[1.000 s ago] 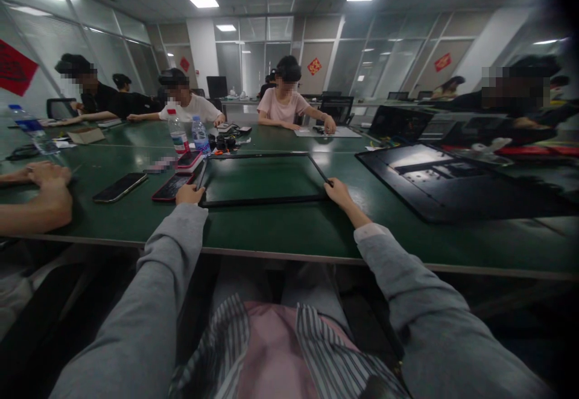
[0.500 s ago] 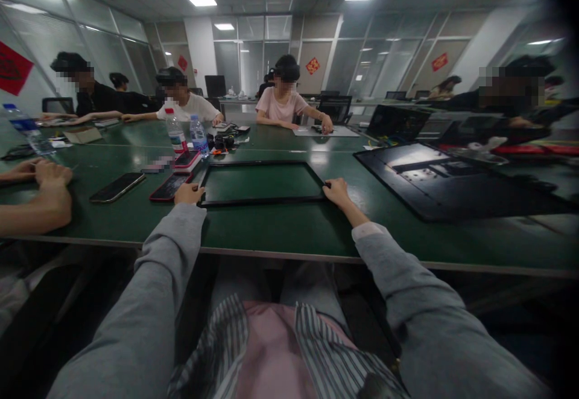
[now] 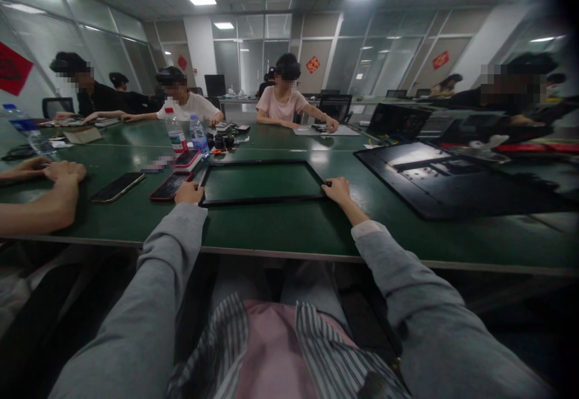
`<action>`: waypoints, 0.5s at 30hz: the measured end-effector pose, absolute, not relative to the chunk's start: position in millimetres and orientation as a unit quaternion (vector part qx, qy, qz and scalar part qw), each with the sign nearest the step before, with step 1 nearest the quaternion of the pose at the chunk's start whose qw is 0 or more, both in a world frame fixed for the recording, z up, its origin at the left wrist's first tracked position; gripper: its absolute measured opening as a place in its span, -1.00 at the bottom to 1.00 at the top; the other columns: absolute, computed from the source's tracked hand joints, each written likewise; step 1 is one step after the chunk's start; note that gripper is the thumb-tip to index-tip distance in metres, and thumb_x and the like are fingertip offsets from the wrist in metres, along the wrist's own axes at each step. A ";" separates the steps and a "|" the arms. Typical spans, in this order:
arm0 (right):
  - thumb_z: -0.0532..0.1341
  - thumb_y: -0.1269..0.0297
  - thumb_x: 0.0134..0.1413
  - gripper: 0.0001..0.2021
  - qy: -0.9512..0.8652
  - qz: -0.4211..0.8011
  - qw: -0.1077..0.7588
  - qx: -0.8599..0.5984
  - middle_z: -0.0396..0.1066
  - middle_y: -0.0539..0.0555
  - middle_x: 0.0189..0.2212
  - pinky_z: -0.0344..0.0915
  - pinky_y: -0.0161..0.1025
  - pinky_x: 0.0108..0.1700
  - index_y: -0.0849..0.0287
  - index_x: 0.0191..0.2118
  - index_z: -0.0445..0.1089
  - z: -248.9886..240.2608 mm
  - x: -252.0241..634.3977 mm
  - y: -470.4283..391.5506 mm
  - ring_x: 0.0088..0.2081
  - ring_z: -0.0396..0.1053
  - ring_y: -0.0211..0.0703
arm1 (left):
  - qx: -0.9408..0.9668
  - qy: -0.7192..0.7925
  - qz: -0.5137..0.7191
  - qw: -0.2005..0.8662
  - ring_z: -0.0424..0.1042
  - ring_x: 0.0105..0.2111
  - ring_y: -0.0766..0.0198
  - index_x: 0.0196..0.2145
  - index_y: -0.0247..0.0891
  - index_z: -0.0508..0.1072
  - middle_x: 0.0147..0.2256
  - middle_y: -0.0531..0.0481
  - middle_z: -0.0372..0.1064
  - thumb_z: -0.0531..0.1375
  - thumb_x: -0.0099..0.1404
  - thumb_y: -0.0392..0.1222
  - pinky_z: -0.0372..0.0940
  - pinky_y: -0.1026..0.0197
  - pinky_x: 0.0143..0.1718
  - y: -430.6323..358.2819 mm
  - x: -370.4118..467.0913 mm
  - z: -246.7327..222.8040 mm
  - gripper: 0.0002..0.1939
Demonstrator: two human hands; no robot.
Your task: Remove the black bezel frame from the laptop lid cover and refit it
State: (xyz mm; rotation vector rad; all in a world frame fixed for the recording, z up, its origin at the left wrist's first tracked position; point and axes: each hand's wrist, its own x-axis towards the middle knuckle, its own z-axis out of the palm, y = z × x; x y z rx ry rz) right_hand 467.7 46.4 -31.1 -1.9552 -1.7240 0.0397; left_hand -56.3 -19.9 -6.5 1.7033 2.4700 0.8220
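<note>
A thin black rectangular frame (image 3: 262, 200), like a monitor bezel, lies on the green table (image 3: 280, 230), and the tabletop shows through its opening. My left hand (image 3: 189, 193) grips its left side near the front corner, fingers closed on the edge. On the opposite side, my right hand (image 3: 338, 189) is closed on the right edge near the front corner. Just beyond my left hand lies a phone with a red edge (image 3: 170, 186). Further left is a dark phone (image 3: 117, 188).
To the right lies a large black panel (image 3: 434, 181), like a monitor's back cover. Two bottles, one with a red cap (image 3: 174, 133) and one with a blue cap (image 3: 198, 136), stand behind the phones. Another person's hands (image 3: 63, 175) rest at the left. Co-workers sit across the table.
My hands and the black frame stay almost in place. The neighbouring person's hands at the left have shifted slightly rightward. The co-worker opposite has moved a hand a little.
</note>
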 end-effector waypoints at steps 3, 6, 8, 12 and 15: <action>0.16 0.26 0.19 -0.60 -0.635 0.011 0.267 -0.725 0.41 0.37 0.05 0.25 0.16 0.20 0.27 0.07 0.54 -32.4 467.1 47.4 0.18 0.29 0.27 | 0.547 0.794 0.264 0.004 0.45 0.07 -0.15 -0.05 -0.16 0.61 0.09 -0.27 0.41 0.21 0.32 -0.01 0.36 -0.07 0.05 -21.4 -51.3 -4.5 -0.67; 0.11 0.30 0.21 -0.60 -0.632 -0.001 0.303 -0.713 0.43 0.37 0.02 0.25 0.10 0.21 0.30 0.08 0.50 -30.7 464.1 45.6 0.15 0.32 0.21 | 0.545 0.789 0.283 -0.018 0.45 0.07 -0.12 0.00 -0.15 0.57 0.13 -0.26 0.35 0.18 0.35 -0.04 0.35 -0.07 0.05 -24.7 -42.5 -0.4 -0.67; 0.05 0.32 0.25 -0.58 -0.626 -0.026 0.362 -0.690 0.43 0.38 0.03 0.24 0.07 0.21 0.35 0.12 0.44 -25.7 461.2 41.9 0.14 0.32 0.17 | 0.542 0.774 0.323 -0.051 0.45 0.06 -0.10 0.08 -0.19 0.51 0.16 -0.27 0.32 0.14 0.38 -0.06 0.34 -0.05 0.05 -27.1 -36.3 2.8 -0.63; -0.08 0.21 0.36 -0.54 -0.587 -0.080 0.493 -0.637 0.41 0.36 0.05 0.26 0.07 0.16 0.30 0.22 0.28 -11.8 456.4 32.1 0.09 0.35 0.13 | 0.523 0.728 0.423 -0.132 0.41 0.12 -0.08 0.22 -0.30 0.35 0.17 -0.33 0.33 0.03 0.46 -0.05 0.31 -0.01 0.07 -28.8 -29.4 7.3 -0.53; -0.13 0.09 0.41 -0.53 -0.567 -0.052 0.521 -0.636 0.47 0.30 -0.09 0.31 0.06 0.07 0.25 0.21 0.22 -7.9 456.1 28.8 -0.05 0.43 0.11 | 0.524 0.725 0.430 -0.123 0.45 0.08 -0.09 0.22 -0.33 0.33 0.04 -0.32 0.46 -0.03 0.49 -0.04 0.30 -0.01 0.08 -26.8 -29.9 7.4 -0.52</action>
